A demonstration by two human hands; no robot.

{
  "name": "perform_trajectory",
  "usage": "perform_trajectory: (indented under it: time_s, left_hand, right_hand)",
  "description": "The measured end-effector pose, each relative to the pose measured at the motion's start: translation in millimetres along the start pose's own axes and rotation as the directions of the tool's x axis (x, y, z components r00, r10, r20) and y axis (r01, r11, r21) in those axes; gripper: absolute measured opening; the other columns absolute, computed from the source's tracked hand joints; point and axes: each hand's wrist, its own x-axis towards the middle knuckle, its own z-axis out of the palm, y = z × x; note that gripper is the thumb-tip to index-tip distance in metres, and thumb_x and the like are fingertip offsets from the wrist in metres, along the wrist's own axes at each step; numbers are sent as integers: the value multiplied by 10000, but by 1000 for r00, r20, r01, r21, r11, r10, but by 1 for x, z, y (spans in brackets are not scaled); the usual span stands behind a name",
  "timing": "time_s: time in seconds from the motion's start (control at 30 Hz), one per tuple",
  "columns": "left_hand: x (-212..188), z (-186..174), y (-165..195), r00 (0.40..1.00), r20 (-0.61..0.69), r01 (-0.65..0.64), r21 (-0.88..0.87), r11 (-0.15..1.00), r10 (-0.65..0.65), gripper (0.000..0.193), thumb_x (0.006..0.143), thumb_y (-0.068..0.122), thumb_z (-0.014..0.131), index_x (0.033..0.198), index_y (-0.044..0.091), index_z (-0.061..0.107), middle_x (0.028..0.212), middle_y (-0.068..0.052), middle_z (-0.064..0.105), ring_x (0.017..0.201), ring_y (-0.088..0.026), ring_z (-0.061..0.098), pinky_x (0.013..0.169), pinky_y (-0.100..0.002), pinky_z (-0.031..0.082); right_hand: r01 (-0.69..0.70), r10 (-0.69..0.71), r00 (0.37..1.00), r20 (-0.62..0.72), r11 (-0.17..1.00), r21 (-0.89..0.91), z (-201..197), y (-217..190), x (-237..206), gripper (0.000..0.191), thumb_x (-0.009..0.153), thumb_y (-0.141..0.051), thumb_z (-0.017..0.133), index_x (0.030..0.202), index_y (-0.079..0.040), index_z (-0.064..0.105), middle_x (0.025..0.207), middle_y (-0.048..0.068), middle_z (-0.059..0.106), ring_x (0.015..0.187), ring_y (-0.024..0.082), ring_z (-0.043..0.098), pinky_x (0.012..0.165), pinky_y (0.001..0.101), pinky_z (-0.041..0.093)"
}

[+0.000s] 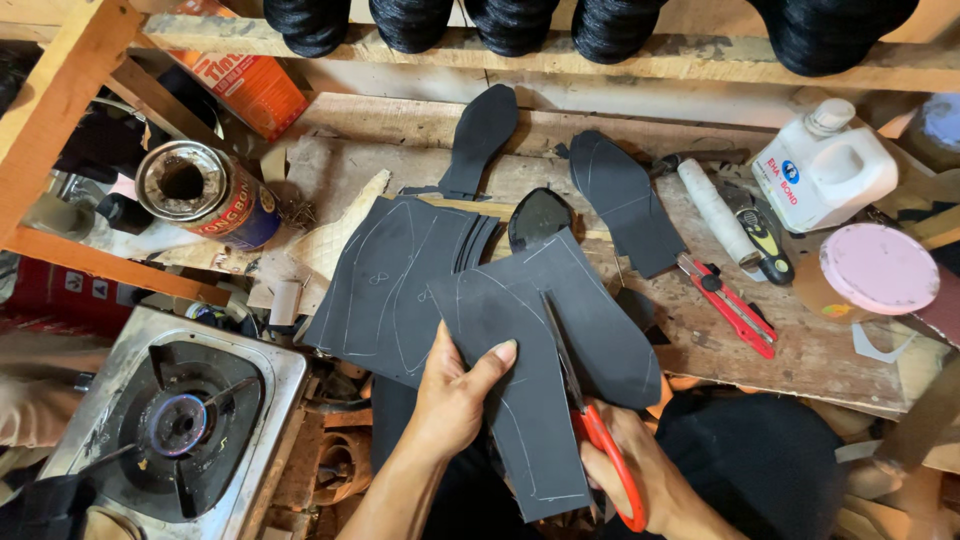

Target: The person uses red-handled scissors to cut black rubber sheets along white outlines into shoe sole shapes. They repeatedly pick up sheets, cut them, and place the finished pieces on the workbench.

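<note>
My left hand (455, 395) pinches a dark rubber sheet (530, 370) marked with chalk outlines, near centre. My right hand (640, 475) grips red-handled scissors (590, 400), blades cutting into it. Farther left lies a stack of sheets (400, 280); right, a red utility knife (725, 305).

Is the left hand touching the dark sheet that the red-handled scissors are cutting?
Touching. The head view shows the left hand gripping the dark grey rubber sheet, thumb pressed on top.
</note>
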Motion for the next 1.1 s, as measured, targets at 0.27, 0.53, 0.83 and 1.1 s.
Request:
perform_trajectory:
  time_s: [0.27, 0.53, 0.83, 1.1]
  left_hand:
    - [-3, -3, 7, 999, 27, 32, 28, 999, -33, 502, 891, 14, 645, 1362, 35, 472, 1159, -111, 673, 1027, -178, 669, 887, -337, 568]
    - [-4, -4, 8, 998, 60, 10, 66, 998, -14, 486, 888, 0, 656, 1347, 30, 500, 1187, -99, 671, 1083, -163, 650, 953, -331, 538]
    - [-6, -3, 10, 995, 78, 52, 29, 998, -54, 493, 879, 14, 657, 1348, 23, 506, 1181, -107, 670, 1077, -179, 652, 942, -342, 545]
    - [-8, -3, 9, 995, 84, 54, 32, 998, -57, 494, 879, 16, 659, 1348, 23, 505, 1183, -101, 664, 1082, -173, 644, 943, -339, 539]
  right_hand:
    - [-297, 288, 951, 113, 952, 71, -8, -29, 4, 216, 842, -235, 597, 852, -20, 606, 640, 88, 598, 542, 186, 588, 531, 345, 504]
    - [-245, 235, 967, 99, 965, 96, -12, -43, 3, 266, 828, -266, 613, 960, -40, 664, 735, 70, 657, 642, 174, 626, 591, 350, 516]
    - [-324, 316, 941, 117, 944, 57, -17, -45, 4, 279, 824, -292, 619, 901, -25, 647, 648, 84, 617, 585, 189, 601, 576, 358, 516]
    - [-199, 196, 977, 79, 979, 41, -18, -37, 2, 269, 815, -288, 627, 875, -29, 674, 709, 58, 661, 675, 169, 626, 651, 335, 525]
